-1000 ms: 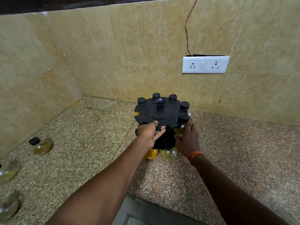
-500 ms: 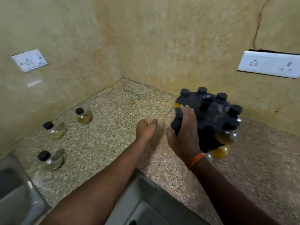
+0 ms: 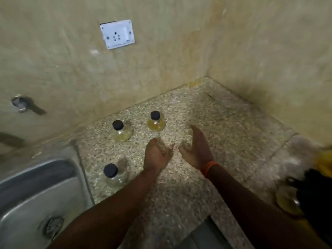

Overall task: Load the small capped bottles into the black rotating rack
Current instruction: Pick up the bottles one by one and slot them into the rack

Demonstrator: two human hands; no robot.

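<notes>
Three small round glass bottles with black caps stand on the speckled granite counter (image 3: 224, 137). One bottle (image 3: 156, 122) holds yellow liquid, another bottle (image 3: 121, 131) is paler, and the nearest bottle (image 3: 113, 175) looks almost clear, close to the sink. My left hand (image 3: 157, 155) hovers over the counter with its fingers curled and nothing in it. My right hand (image 3: 196, 148) is open, palm turned inward, just right of the left hand. Both hands are short of the bottles. The black rack (image 3: 312, 193) with hanging bottles is blurred at the right edge.
A steel sink (image 3: 36, 194) fills the lower left, right beside the nearest bottle. Tiled walls meet in a corner behind the counter, with a white socket (image 3: 117, 34) on the left wall and a tap fitting (image 3: 20, 103) further left.
Both hands have left the rack and swung left toward the three loose bottles. The view turned left, so the rack slid to the right edge and the sink came into sight.
</notes>
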